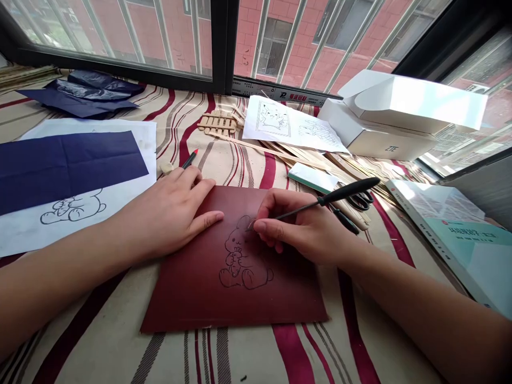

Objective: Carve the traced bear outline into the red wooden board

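Note:
A dark red flat board (180, 298) lies on the striped cloth, with a black line drawing of a seated bunny-like animal (240, 261) on it. My left hand (176, 213) rests on the board's upper left edge, thumb stretched out over the surface and fingers loosely bent. Between the thumb and fingers of my right hand (296, 224) is a carving tool (348, 191) with a black handle and a thin metal shaft. Its tip touches or nearly touches the board beside the animal's head; the exact tip is hard to make out.
At left, dark blue sheets (72, 160) cover part of a white drawing (132, 213). A red-tipped pen (190, 159) lies beyond my left hand. Scissors (360, 201), wooden strips (276, 152) and a printed sheet (294, 125) lie behind. A book (460, 229) and white box (388, 138) are right.

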Tool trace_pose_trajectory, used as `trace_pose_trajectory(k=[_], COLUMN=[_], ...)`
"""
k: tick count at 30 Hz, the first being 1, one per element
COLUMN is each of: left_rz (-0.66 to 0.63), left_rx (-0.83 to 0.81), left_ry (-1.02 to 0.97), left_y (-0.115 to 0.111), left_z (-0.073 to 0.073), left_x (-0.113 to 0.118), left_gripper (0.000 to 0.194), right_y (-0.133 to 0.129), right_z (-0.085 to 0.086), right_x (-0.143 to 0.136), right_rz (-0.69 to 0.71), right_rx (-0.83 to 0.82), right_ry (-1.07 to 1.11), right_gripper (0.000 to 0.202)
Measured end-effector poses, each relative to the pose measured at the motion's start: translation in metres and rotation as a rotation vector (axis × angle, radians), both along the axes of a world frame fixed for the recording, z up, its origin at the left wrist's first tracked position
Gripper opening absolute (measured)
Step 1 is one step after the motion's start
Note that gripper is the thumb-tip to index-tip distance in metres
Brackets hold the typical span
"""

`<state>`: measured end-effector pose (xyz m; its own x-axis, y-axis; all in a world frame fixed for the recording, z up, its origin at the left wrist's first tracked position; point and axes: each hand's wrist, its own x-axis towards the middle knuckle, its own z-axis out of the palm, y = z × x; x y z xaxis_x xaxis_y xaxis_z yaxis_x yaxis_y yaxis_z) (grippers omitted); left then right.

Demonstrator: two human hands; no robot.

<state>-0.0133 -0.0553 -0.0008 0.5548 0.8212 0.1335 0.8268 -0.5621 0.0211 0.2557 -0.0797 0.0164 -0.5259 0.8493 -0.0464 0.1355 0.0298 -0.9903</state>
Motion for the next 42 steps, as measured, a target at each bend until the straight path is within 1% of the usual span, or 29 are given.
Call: trace_pose_trajectory(k=[4, 12, 18, 26, 32, 42], left_rz=[0.002, 0.005, 0.016, 0.005, 0.013, 0.009], left_rx=[-0.002, -0.027, -0.027, 0.0, -0.039, -0.05], left_ry=[0.002, 0.004, -0.013, 0.023, 0.012, -0.013], left_y=[0.0003, -0.0001, 0.0006, 0.0005, 0.0018, 0.0023], left_z=[-0.0007, 0.0021, 0.0009, -0.0001, 0.0011, 0.0007], left_x=[-0.0002, -0.0001, -0.0002, -0.0007, -0.001, -0.0029], left_gripper=[0.075, 0.073, 0.069, 0.071, 0.066, 0.068], right_y=[-0.0045, -0.0048, -0.0048, -0.005, -0.0057, -0.0053], right_z=[-0.0022, -0.002, -0.0022, -0.0017, 0.0005, 0.0011], right_x=[-0.0009, -0.0002, -0.0018, -0.0018, -0.0019, 0.0011], right_rz=[-0.007, 0.001, 0.008, 0.003, 0.003, 0.045], right_rx=[0.03, 0.17, 0.155, 0.225, 0.257, 0.295], right_ry=[-0.049, -0.144, -0.141, -0.193, -0.26, -0.241], right_gripper=[0.036, 0.034, 0.035, 0.031, 0.025, 0.025])
